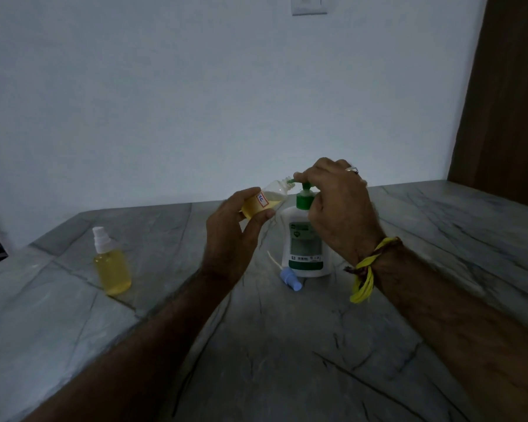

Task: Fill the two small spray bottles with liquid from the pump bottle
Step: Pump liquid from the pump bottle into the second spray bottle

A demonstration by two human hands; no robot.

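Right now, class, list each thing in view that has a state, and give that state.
Held bottle: uncapped, tilted, partly filled, neck at the spout.
Left hand: grips the held bottle.
Right hand: on the pump head, fingers curled.
Pump bottle: upright on the table.
Second bottle: upright, capped, nearly full.
Blue spray cap: off, lying on the table.

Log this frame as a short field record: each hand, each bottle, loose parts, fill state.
left hand: holds open spray bottle tilted, neck at the pump spout
right hand: on pump head of pump bottle
open spray bottle: partly filled with yellow liquid
second spray bottle: upright on table, capped, nearly full
blue sprayer cap: lies on table beside pump bottle
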